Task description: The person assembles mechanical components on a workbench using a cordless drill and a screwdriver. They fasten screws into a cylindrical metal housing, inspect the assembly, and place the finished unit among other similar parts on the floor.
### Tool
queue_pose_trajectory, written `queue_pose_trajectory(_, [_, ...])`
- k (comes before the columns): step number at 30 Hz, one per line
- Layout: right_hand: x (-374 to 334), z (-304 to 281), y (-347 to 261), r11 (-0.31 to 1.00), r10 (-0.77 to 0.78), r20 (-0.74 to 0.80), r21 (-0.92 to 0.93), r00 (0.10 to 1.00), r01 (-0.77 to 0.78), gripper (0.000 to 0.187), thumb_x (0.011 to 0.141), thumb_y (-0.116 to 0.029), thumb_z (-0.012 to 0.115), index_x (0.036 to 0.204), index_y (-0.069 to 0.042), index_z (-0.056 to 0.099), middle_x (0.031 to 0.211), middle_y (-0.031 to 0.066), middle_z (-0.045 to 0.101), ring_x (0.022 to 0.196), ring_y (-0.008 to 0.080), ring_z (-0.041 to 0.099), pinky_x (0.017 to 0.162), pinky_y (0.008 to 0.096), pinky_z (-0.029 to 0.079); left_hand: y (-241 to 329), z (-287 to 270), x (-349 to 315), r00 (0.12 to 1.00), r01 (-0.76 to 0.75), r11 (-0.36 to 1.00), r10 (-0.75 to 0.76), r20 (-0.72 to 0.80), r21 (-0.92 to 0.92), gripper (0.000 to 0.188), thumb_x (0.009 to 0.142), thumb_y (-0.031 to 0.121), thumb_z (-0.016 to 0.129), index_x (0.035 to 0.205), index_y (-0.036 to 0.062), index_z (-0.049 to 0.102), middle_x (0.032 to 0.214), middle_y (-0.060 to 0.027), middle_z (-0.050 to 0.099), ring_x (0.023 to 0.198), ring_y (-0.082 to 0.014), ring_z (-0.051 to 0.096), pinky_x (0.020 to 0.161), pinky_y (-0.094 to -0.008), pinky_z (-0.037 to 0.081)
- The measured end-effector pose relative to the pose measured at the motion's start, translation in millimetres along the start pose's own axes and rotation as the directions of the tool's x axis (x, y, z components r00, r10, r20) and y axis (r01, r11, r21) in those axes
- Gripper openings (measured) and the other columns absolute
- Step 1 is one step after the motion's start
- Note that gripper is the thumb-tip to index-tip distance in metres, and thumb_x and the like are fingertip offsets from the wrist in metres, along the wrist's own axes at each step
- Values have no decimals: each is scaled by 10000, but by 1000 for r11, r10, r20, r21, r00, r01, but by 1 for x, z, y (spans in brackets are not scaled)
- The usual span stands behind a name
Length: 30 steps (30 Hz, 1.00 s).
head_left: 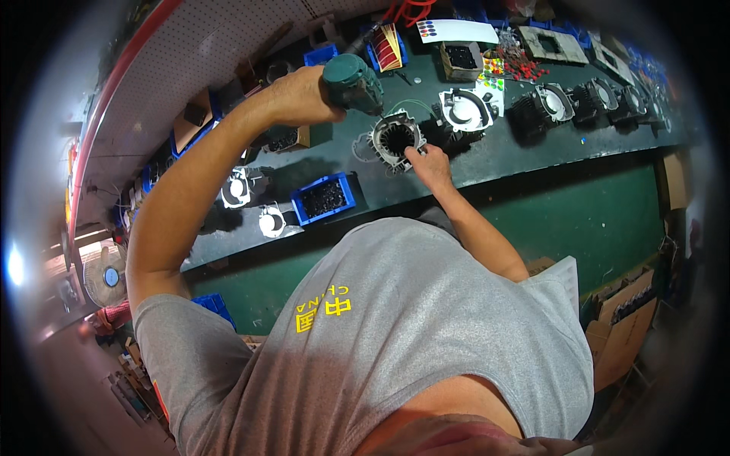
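My left hand [300, 97] is wrapped round a dark green cordless screwdriver [351, 82], which points down and right toward the bench. Its tip is close to the upper rim of a round motor housing [382, 150], grey-rimmed with a dark ribbed inside; I cannot tell whether they touch. My right hand [432, 166] grips the housing's right rim, thumb at the opening. Thin green wires [411, 104] lie behind it. Just right stands a similar black unit with a white round centre [465, 112].
Several more black units [553, 104] line the bench [498, 156] to the right. Left of the housing are a blue bin of small black parts [323, 199] and white-faced parts [271, 221]. A carton [461, 61], a white sheet [456, 31] and red-tipped pieces [525, 68] lie at the back.
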State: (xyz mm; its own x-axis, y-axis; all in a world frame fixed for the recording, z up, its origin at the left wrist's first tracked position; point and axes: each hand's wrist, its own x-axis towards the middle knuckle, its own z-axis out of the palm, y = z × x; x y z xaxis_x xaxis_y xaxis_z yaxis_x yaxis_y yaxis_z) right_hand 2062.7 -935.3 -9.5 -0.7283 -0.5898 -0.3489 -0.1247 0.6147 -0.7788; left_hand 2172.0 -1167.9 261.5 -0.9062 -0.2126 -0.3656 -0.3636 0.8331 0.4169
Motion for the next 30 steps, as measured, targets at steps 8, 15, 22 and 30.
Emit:
queue_pose_trajectory(8, [2, 0, 3, 1000, -26, -3, 8, 1000, 26, 533, 801, -449, 633, 1025, 23, 737, 905, 290, 716, 918, 451, 696, 838, 471, 537, 14, -7, 25, 1000, 15, 993, -15, 4, 115, 522, 717, 356, 821, 1184, 148, 716, 1036, -129, 753, 951, -299, 715, 865, -435, 559])
queue_pose_trajectory(15, [-3, -2, -4, 999, -33, -4, 21, 999, 33, 542, 802, -456, 626, 1035, 21, 736, 922, 301, 714, 934, 465, 691, 848, 476, 535, 3, -7, 30, 996, -43, 999, 45, 78, -23, 503, 770, 311, 803, 1237, 154, 700, 1075, -118, 755, 999, -280, 710, 912, -418, 547])
queue_pose_trajectory(22, [5, 6, 8, 999, -36, -29, -16, 999, 36, 540, 797, -453, 625, 1029, 22, 735, 924, 306, 710, 938, 469, 689, 851, 490, 533, 21, -13, 20, 994, 21, 994, -32, 106, 111, 505, 780, 293, 784, 1253, 149, 678, 1115, -128, 745, 1048, -298, 698, 932, -428, 544])
queue_pose_trajectory(30, [3, 4, 4, 999, -45, -25, -12, 999, 45, 526, 797, -446, 630, 1020, 17, 741, 911, 297, 713, 919, 466, 691, 844, 484, 535, 18, -7, 21, 993, 25, 996, -34, 110, 88, 533, 785, 267, 803, 1270, 113, 644, 1126, -145, 723, 1040, -308, 689, 960, -454, 533])
